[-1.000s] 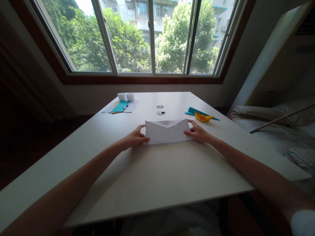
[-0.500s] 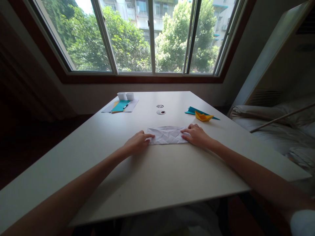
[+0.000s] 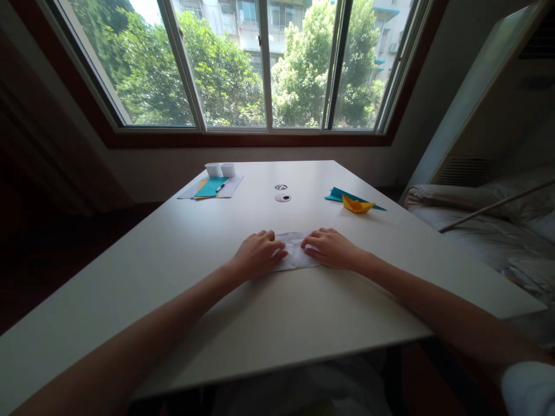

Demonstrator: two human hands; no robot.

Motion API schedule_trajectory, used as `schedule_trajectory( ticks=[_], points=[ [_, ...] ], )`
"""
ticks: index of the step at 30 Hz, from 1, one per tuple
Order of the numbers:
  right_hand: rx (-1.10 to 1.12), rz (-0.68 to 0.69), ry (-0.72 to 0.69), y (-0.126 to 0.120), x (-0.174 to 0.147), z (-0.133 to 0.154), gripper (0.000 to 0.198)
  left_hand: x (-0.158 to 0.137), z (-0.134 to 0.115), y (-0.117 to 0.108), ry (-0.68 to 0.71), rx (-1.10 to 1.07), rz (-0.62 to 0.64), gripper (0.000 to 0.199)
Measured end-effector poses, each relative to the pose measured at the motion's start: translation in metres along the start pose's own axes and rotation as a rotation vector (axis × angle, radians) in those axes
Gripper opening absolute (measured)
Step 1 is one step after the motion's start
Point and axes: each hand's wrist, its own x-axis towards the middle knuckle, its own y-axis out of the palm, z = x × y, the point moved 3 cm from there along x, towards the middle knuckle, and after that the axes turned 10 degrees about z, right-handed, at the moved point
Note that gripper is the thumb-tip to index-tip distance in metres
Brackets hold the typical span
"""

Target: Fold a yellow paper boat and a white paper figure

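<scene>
On the bench (image 3: 269, 323), just below the frame's middle, the left hand (image 3: 259, 253) and right hand (image 3: 333, 248) have come inward over the white paper (image 3: 295, 248), so handling now centres there and only its middle shows; bent fingers rest on both ends, whether pinching I cannot tell. Beyond, right of centre, sits a yellow boat (image 3: 356, 205); farther, upper left, white tubs (image 3: 212, 170)
</scene>
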Motion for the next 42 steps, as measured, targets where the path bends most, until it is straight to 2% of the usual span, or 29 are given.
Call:
schedule_trajectory(
  ticks=[5, 9, 12, 18, 24, 29, 37, 42],
  points=[
    [-0.076, -0.046, 0.142, 0.004, 0.008, 0.015, 0.044, 0.006, -0.007, 0.015, 0.017, -0.194, 0.015, 0.036],
    [0.062, 0.035, 0.065, 0.017, 0.012, 0.012, 0.05, 0.007, -0.004, 0.029, -0.029, -0.26, 0.178, 0.056],
    [0.125, 0.142, 0.054, 0.026, 0.015, 0.006, 0.057, 0.008, -0.003, 0.031, -0.048, -0.257, 0.262, 0.061],
    [0.18, 0.217, 0.09, 0.029, 0.018, 0.001, 0.065, 0.01, -0.004, 0.027, -0.096, -0.235, 0.262, 0.064],
    [0.205, 0.252, 0.178, 0.028, 0.012, -0.005, 0.085, 0.008, 0.0, 0.03, -0.095, -0.26, 0.32, 0.075],
    [0.211, 0.286, 0.227, 0.029, 0.001, -0.018, 0.09, 0.002, 0.01, 0.028, -0.147, -0.275, 0.389, 0.094],
    [0.193, 0.342, 0.24, 0.027, -0.013, -0.041, 0.1, -0.014, 0.039, 0.02, -0.137, -0.251, 0.54, 0.102],
    [0.188, 0.373, 0.268, 0.031, -0.018, -0.052, 0.103, -0.021, 0.053, 0.018, -0.213, -0.216, 0.623, 0.11]
  ],
)
